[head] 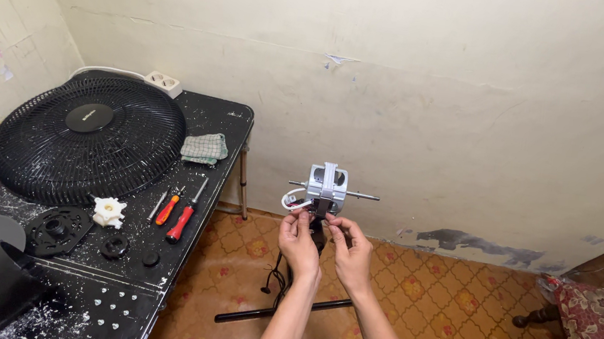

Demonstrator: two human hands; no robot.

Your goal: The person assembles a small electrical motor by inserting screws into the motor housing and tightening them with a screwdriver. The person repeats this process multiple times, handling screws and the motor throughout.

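One label shows: a small round black plastic badge [89, 117] at the hub of the round black plastic fan grille [88, 138], which lies flat on the black paint-flecked table [223, 116] at about nine o'clock in the view. The badge sits at the grille's centre, where the thin ribs meet, and is plain and smooth against the slatted surface around it. A short pale mark runs across its middle, too small to make out. No packages, signs or screens show anywhere else, neither on the table, nor on the cream walls, nor on the patterned orange floor.
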